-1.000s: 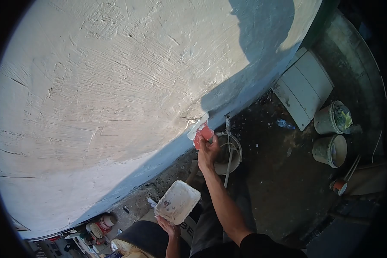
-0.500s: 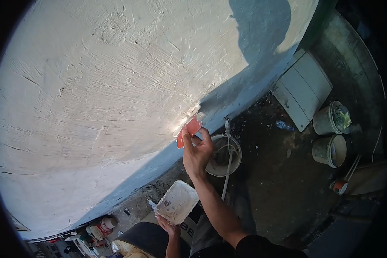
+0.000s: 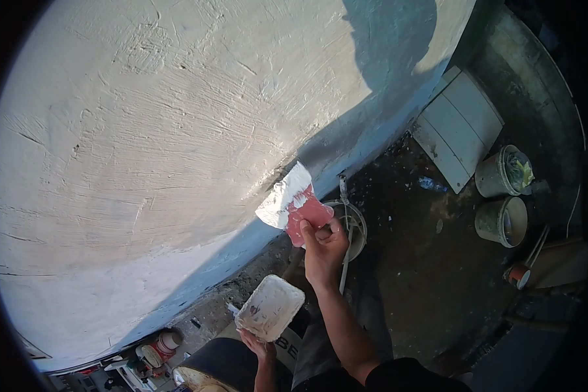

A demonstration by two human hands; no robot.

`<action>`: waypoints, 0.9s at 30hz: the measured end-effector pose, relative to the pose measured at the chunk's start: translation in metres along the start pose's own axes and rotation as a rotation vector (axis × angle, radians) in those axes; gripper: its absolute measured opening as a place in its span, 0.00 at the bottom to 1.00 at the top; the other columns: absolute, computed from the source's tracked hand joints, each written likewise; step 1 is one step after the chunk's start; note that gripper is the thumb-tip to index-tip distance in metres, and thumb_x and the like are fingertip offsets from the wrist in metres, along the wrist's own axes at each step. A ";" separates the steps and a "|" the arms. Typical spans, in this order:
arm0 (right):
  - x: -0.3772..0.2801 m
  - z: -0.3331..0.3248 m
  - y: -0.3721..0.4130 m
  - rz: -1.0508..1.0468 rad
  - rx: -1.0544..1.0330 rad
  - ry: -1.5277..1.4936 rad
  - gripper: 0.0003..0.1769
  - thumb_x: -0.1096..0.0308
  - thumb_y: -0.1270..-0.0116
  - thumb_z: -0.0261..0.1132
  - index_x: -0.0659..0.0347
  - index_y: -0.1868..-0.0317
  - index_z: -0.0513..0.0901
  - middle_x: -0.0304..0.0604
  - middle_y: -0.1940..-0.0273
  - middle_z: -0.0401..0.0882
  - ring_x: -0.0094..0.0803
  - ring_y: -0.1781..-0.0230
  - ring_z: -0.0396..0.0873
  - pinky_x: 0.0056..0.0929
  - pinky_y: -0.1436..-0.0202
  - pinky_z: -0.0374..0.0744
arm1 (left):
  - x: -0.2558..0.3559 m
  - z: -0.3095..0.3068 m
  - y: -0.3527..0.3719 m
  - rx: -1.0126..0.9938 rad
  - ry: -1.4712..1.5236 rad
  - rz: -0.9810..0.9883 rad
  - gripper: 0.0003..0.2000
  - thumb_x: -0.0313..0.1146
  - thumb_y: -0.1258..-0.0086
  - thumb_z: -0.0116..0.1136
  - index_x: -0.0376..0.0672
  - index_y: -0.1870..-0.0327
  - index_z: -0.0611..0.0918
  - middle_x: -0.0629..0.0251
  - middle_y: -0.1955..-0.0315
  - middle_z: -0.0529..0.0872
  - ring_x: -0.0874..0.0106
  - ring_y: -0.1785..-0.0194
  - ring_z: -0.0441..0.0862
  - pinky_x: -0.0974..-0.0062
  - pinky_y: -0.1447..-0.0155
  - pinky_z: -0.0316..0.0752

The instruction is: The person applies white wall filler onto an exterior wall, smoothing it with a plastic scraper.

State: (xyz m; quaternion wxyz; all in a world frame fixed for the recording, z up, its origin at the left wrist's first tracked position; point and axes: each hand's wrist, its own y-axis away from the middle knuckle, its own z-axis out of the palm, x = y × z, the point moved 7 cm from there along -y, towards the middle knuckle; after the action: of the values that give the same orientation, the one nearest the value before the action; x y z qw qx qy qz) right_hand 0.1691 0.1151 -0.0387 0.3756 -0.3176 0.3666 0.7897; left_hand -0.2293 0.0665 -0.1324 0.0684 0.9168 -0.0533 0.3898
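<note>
My right hand (image 3: 323,251) pinches a red scraper (image 3: 307,212) whose upper part is coated with white paste (image 3: 286,195). The scraper is held just in front of the rough whitish wall (image 3: 163,130); whether its edge touches the wall, I cannot tell. Below and to the left, my left hand (image 3: 258,345) grips the lower edge of a white rectangular tray (image 3: 271,308), which has smears of paste inside.
Behind my right hand stands a bucket (image 3: 357,248) with a pale pipe or stick. Two more buckets (image 3: 496,175) (image 3: 492,224) are at the right, near a pale panel (image 3: 460,127) and a plastic bottle (image 3: 432,185). A drum (image 3: 232,358) stands low.
My right hand has moved down and right, drawing the scraper back from the wall. Its white-coated face now shows. The left hand and tray have hardly moved.
</note>
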 end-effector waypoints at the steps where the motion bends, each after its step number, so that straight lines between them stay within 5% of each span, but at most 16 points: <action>1: 0.016 -0.019 -0.007 -0.003 0.039 -0.059 0.14 0.81 0.36 0.64 0.66 0.50 0.76 0.43 0.57 0.83 0.23 0.57 0.81 0.22 0.52 0.78 | -0.002 -0.001 0.001 0.010 -0.020 0.025 0.40 0.58 0.24 0.33 0.28 0.27 0.48 0.36 0.34 0.61 0.42 0.32 0.60 0.48 0.29 0.52; 5: 0.079 -0.074 -0.035 0.041 0.203 -0.092 0.15 0.81 0.36 0.65 0.66 0.50 0.75 0.44 0.56 0.83 0.28 0.57 0.82 0.25 0.51 0.79 | 0.014 -0.002 0.007 0.023 -0.431 0.225 0.38 0.56 0.23 0.33 0.30 0.27 0.49 0.37 0.34 0.62 0.43 0.33 0.61 0.48 0.30 0.53; 8: 0.128 -0.086 -0.061 0.026 0.278 0.138 0.14 0.76 0.36 0.66 0.68 0.52 0.74 0.46 0.62 0.83 0.28 0.64 0.82 0.25 0.59 0.77 | 0.013 -0.001 0.006 0.011 -0.425 0.224 0.37 0.54 0.23 0.35 0.30 0.27 0.49 0.37 0.34 0.61 0.43 0.33 0.61 0.47 0.30 0.54; 11: 0.131 -0.060 -0.076 -0.117 0.301 0.475 0.14 0.70 0.36 0.67 0.69 0.56 0.74 0.46 0.72 0.83 0.27 0.72 0.80 0.26 0.69 0.75 | 0.022 0.000 0.005 0.006 -0.421 0.253 0.37 0.54 0.23 0.36 0.29 0.27 0.49 0.37 0.33 0.61 0.43 0.33 0.61 0.48 0.30 0.53; 15: 0.149 -0.016 -0.096 -0.139 0.223 0.262 0.09 0.71 0.38 0.68 0.66 0.62 0.78 0.45 0.74 0.85 0.26 0.76 0.80 0.26 0.71 0.75 | 0.025 -0.004 0.003 0.007 -0.398 0.256 0.38 0.56 0.23 0.36 0.28 0.27 0.49 0.37 0.33 0.61 0.43 0.32 0.60 0.48 0.30 0.53; 23: 0.049 0.050 -0.049 -0.161 0.023 0.166 0.05 0.74 0.37 0.67 0.67 0.64 0.79 0.43 0.76 0.84 0.23 0.79 0.78 0.25 0.74 0.77 | 0.026 -0.003 -0.008 -0.037 -0.277 0.129 0.39 0.60 0.25 0.31 0.29 0.28 0.52 0.40 0.35 0.64 0.44 0.33 0.61 0.50 0.29 0.53; 27: 0.008 0.074 -0.018 -0.198 -0.021 0.171 0.04 0.78 0.35 0.64 0.70 0.63 0.78 0.40 0.73 0.81 0.18 0.72 0.78 0.18 0.69 0.77 | 0.021 -0.001 -0.009 0.024 -0.139 0.031 0.43 0.65 0.29 0.32 0.28 0.30 0.56 0.39 0.35 0.64 0.44 0.32 0.60 0.50 0.29 0.52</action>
State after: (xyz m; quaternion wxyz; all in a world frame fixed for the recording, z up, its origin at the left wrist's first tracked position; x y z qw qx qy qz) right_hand 0.1631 0.1865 -0.0126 0.4159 -0.4224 0.3558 0.7225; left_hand -0.2141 0.0743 -0.1176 0.0472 0.9415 -0.0676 0.3268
